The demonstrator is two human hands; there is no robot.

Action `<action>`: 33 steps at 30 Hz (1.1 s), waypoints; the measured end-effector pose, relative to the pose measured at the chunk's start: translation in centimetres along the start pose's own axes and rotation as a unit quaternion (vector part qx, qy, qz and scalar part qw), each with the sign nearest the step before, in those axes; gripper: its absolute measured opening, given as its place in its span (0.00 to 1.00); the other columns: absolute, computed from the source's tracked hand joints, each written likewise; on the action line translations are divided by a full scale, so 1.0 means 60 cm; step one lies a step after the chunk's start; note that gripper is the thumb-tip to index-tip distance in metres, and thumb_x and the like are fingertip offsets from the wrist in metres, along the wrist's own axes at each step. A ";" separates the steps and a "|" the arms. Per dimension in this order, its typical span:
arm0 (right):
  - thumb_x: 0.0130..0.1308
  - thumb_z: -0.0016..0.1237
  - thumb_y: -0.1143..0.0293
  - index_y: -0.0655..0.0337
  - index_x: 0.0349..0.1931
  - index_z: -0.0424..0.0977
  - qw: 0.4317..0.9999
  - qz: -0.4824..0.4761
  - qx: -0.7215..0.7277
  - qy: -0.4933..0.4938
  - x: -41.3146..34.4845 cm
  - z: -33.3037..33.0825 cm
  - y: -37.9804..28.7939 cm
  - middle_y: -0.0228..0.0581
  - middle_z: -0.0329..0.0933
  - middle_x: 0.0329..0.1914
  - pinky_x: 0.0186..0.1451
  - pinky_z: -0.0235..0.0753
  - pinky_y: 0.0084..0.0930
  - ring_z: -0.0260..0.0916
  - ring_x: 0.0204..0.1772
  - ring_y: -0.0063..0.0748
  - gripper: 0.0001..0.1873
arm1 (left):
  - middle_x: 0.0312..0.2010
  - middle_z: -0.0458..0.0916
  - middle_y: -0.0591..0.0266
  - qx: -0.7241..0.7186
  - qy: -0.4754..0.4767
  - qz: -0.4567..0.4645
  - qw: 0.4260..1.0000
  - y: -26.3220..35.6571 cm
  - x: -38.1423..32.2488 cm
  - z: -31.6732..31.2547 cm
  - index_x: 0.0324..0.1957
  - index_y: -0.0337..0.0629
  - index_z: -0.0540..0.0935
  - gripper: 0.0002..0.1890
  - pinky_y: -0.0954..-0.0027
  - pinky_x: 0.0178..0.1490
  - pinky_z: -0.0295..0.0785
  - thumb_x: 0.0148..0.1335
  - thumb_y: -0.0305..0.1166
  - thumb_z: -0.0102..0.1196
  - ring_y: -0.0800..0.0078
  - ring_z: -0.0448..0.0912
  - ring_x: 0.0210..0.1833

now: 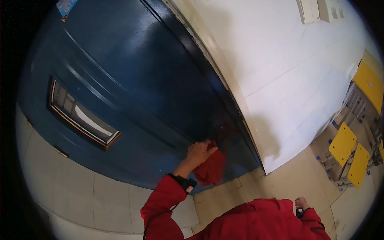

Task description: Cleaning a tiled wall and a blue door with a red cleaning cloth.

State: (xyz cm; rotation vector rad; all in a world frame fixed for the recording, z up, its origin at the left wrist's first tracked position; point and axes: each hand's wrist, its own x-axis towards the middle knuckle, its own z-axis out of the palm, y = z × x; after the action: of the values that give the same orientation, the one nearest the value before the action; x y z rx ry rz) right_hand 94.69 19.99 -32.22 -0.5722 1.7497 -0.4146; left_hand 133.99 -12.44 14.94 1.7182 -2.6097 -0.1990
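A red cloth [211, 168] hangs from my left hand [199, 153], whose fingers are closed on its top. Both are close to the lower part of a dark blue door [144, 90]; whether the cloth touches the door cannot be told. My right hand [301, 202] hangs low at my side above the floor, its fingers curled and nothing visible in them. Each wrist wears a black strapped device. The door has a small framed glass pane [84, 115] at the left.
A pale door frame [222, 66] and white wall [288, 69] stand to the right. Yellow-seated chairs [343, 144] and a yellow-topped desk [370, 85] are at the far right. Light tiled wall [111, 201] borders the door at lower left. Beige floor tiles [303, 171] lie below.
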 end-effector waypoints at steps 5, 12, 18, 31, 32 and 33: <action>0.49 0.46 0.74 0.66 0.31 0.75 0.994 -0.066 -0.082 -0.013 0.028 -0.024 0.073 0.40 0.74 0.20 0.23 0.72 0.25 0.73 0.23 0.30 0.08 | 0.29 0.78 0.45 -0.031 0.042 -0.083 0.995 0.009 0.042 0.056 0.39 0.38 0.76 0.26 0.55 0.40 0.70 0.54 0.54 0.47 0.48 0.76 0.35; 0.58 0.41 0.74 0.66 0.38 0.70 0.994 -0.096 -0.017 -0.049 -0.020 0.020 -0.080 0.40 0.73 0.28 0.27 0.75 0.29 0.72 0.28 0.31 0.09 | 0.22 0.76 0.42 0.043 0.159 -0.017 0.986 -0.067 0.047 0.130 0.36 0.37 0.77 0.15 0.55 0.36 0.71 0.60 0.38 0.40 0.48 0.76 0.31; 0.57 0.41 0.74 0.66 0.37 0.71 0.995 -0.082 -0.038 -0.040 -0.037 -0.013 -0.072 0.39 0.73 0.25 0.26 0.75 0.27 0.71 0.26 0.30 0.09 | 0.20 0.76 0.49 0.132 0.188 -0.036 0.973 0.003 0.054 0.123 0.28 0.37 0.75 0.11 0.60 0.24 0.73 0.58 0.29 0.39 0.53 0.77 0.23; 0.54 0.42 0.69 0.63 0.31 0.74 0.971 -0.103 -0.204 -0.072 0.065 -0.070 0.067 0.40 0.73 0.20 0.24 0.71 0.26 0.72 0.23 0.31 0.09 | 0.18 0.74 0.46 0.105 0.174 -0.055 0.977 0.062 -0.054 0.134 0.30 0.36 0.76 0.12 0.57 0.25 0.71 0.59 0.32 0.39 0.51 0.75 0.24; 0.55 0.40 0.71 0.64 0.35 0.72 0.987 -0.083 -0.093 -0.103 0.001 -0.044 -0.062 0.37 0.70 0.18 0.20 0.69 0.23 0.70 0.21 0.27 0.10 | 0.18 0.74 0.47 0.125 0.156 -0.083 0.976 0.037 -0.096 0.134 0.29 0.36 0.76 0.13 0.57 0.24 0.71 0.59 0.33 0.39 0.52 0.75 0.23; 0.57 0.40 0.70 0.63 0.36 0.72 0.985 -0.114 0.047 -0.117 -0.026 -0.044 -0.120 0.34 0.70 0.19 0.20 0.67 0.19 0.69 0.22 0.24 0.10 | 0.18 0.74 0.47 0.114 0.148 -0.083 0.979 0.042 -0.098 0.147 0.28 0.36 0.76 0.14 0.58 0.24 0.71 0.60 0.33 0.39 0.52 0.75 0.22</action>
State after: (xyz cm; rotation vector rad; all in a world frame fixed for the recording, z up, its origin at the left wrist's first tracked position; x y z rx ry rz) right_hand 93.58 14.94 -26.29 -0.7259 1.4371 -0.5627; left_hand 133.34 -5.22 6.85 1.8638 -2.3508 0.3453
